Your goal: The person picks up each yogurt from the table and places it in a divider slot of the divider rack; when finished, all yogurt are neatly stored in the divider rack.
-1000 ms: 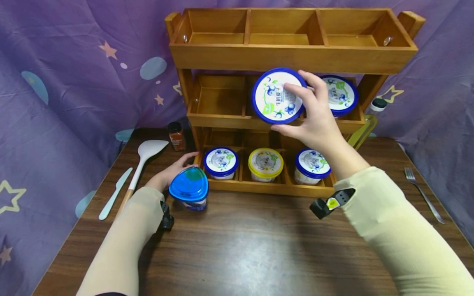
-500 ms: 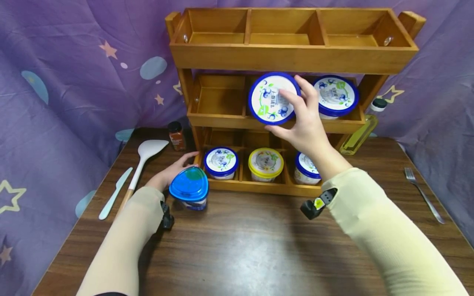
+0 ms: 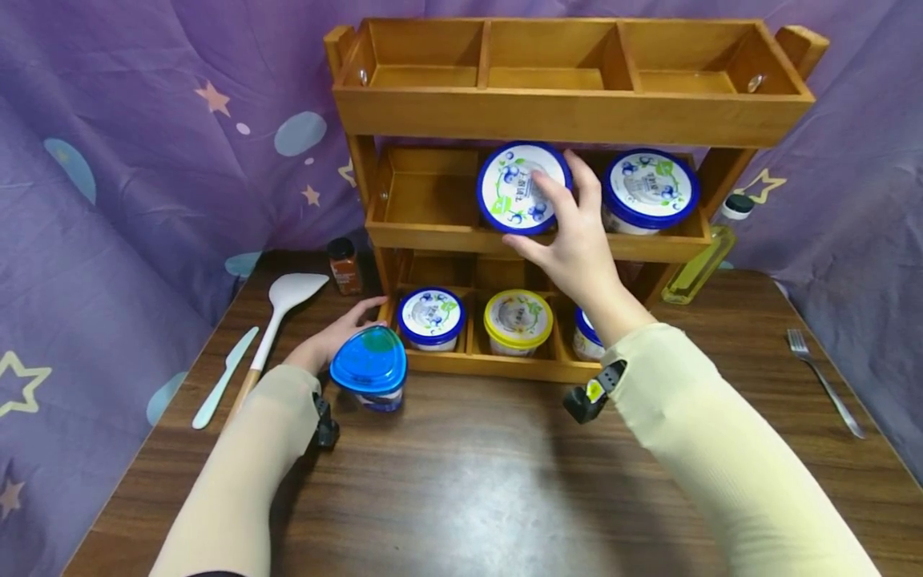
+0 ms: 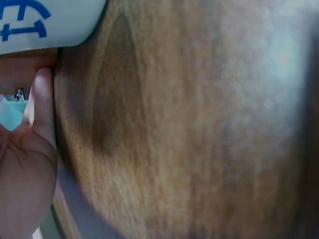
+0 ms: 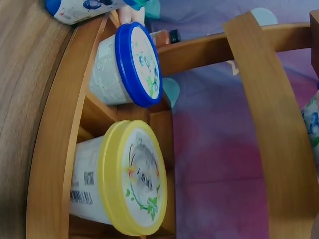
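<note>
My right hand grips a round tub with a blue-rimmed lid at the middle tier's centre compartment. The tub's lid tilts towards me, and it overlaps the tier's front board. Another blue-lidded tub sits in the compartment to its right. My left hand rests against the lower left end of the wooden rack, its thumb straight in the left wrist view. Beside that hand a cup with a rounded-triangular blue lid stands on the table and partly covers it.
The lower tier holds a blue-lidded tub, a yellow-lidded tub and another blue-lidded tub, partly hidden. Left lie a ladle and knife near a spice jar. Right are an oil bottle and fork.
My right hand has moved left and slightly down with the tub, bringing it to the middle tier's centre compartment. More of the tub on the right shows. My left hand stays put.
</note>
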{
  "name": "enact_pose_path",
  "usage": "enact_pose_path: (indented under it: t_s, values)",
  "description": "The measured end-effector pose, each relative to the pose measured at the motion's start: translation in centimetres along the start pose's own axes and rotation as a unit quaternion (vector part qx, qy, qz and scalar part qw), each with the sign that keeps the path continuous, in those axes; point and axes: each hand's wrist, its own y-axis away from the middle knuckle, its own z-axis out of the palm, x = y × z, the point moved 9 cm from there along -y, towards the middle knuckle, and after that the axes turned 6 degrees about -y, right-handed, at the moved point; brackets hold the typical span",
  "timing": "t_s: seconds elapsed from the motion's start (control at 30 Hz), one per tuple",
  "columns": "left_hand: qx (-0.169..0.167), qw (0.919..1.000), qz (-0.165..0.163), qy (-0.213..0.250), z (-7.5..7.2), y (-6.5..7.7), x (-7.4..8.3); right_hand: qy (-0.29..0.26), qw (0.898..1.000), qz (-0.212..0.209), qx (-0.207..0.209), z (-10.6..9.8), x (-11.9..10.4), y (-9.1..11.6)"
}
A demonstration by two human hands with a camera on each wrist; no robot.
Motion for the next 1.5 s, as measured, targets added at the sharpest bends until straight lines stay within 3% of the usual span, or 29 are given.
enact_pose_path:
  t_s: [0.2, 0.37, 0.63, 0.73, 0.97, 1.2, 1.3, 1.5]
  values:
    - [-0.007, 0.9999, 0.002, 0.008, -0.1, 0.6, 1.1, 0.009, 0.996, 0.081, -0.023, 0.4, 0.9, -0.5]
    - [-0.012, 0.9999, -0.001, 0.007, 0.0, 1.7, 2.7, 0.016, 0.992, 0.122, -0.039, 0.6, 1.4, -0.6]
    - [-0.005, 1.0000, 0.007, 0.004, -0.2, 1.0, 1.7, 0.033, 0.982, 0.180, -0.051, 0.7, 2.1, -0.7]
    - [-0.008, 0.9999, 0.001, 0.007, -0.1, 1.6, 2.4, 0.040, 0.978, 0.195, -0.064, 0.9, 2.4, -0.8]
    - [-0.013, 0.9999, 0.004, 0.002, 0.0, 1.6, 2.4, 0.033, 0.975, 0.206, -0.077, 1.1, 2.5, -0.5]
    - [-0.005, 1.0000, -0.002, 0.002, -0.1, 0.1, 0.2, 0.017, 0.974, 0.214, -0.069, 0.8, 2.4, 0.1]
    - [0.001, 1.0000, 0.006, -0.003, -0.1, 0.0, 0.0, 0.017, 0.973, 0.218, -0.070, 0.6, 2.3, 0.5]
    - [0.009, 0.9999, 0.013, -0.006, -0.3, -0.2, 0.0, 0.023, 0.984, 0.173, -0.042, 0.0, 1.3, 1.4]
